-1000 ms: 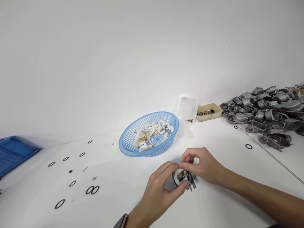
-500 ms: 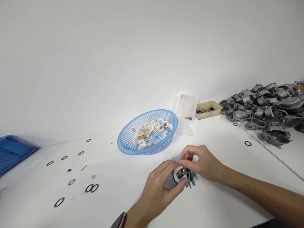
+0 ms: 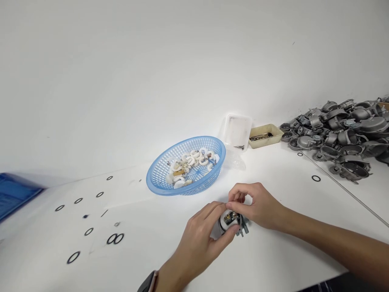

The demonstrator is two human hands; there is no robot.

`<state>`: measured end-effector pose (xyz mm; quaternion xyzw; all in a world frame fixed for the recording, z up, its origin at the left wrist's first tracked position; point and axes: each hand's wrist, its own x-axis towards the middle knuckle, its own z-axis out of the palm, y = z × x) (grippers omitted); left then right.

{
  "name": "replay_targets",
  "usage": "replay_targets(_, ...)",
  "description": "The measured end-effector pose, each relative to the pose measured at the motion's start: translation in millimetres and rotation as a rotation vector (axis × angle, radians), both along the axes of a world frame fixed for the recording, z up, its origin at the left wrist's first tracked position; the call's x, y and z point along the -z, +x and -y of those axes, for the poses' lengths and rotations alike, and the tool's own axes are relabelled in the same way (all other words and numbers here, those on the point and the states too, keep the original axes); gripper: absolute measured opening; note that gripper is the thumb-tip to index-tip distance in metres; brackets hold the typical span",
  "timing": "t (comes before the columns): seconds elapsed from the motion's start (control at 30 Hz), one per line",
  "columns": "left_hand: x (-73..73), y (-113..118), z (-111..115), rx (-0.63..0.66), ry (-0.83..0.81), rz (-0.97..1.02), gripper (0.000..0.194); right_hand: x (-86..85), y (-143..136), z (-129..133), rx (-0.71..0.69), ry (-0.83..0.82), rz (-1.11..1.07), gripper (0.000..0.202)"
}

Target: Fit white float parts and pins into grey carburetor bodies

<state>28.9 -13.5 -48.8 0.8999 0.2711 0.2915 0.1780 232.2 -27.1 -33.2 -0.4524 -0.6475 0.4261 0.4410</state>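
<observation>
A small grey metal carburetor [image 3: 242, 231] with a white float [image 3: 225, 221] and brass parts in its middle rests on the white table. My left hand [image 3: 202, 229] is wrapped round its near and left sides, thumb in front and fingers behind, covering much of it. At its far edge, the thumb and index finger of my right hand [image 3: 252, 205] are pinched together, close to my left fingertips. Whatever is in that pinch is too small or hidden to make out.
Beyond my hands stands a blue basket [image 3: 154, 189] of white floats. Behind it are a white tray [image 3: 237, 127] with screws and a cream tray [image 3: 267, 142] with small dark parts. Grey metal castings [image 3: 337, 138] pile up at right. Black rubber rings [image 3: 73, 257] lie at left.
The whole view has shifted slightly. Both hands stay at the carburetor in nearly the same grip, the right fingers still pinched at its far edge.
</observation>
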Motion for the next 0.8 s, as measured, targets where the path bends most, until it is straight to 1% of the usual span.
replay_targets(0.23, -4.6, -0.3, 1.1, -0.002, -0.020, -0.046, 0.010, 1.0, 3.0, 0.4, -0.071, 0.090, 0.119, 0.012)
replay_targets(0.37, -6.2, -1.0, 1.1, -0.006, -0.007, -0.069, 0.017, -2.8, 5.0, 2.7, -0.121, 0.237, 0.302, 0.012)
replay_targets(0.5, -7.2, -2.2, 1.3, -0.003, -0.008, -0.095, 0.020, -4.4, 5.9, 4.5, -0.129, 0.374, 0.462, 0.013)
replay_targets(0.63, -8.7, -2.4, 2.0, -0.004, -0.014, -0.107, 0.018, -4.2, 7.3, 4.5, -0.136, 0.414, 0.500, 0.012)
replay_targets(0.8, -9.7, -1.8, 1.7, -0.002, -0.014, -0.116, 0.017, -3.3, 8.5, 4.3, -0.145, 0.419, 0.488, 0.012)
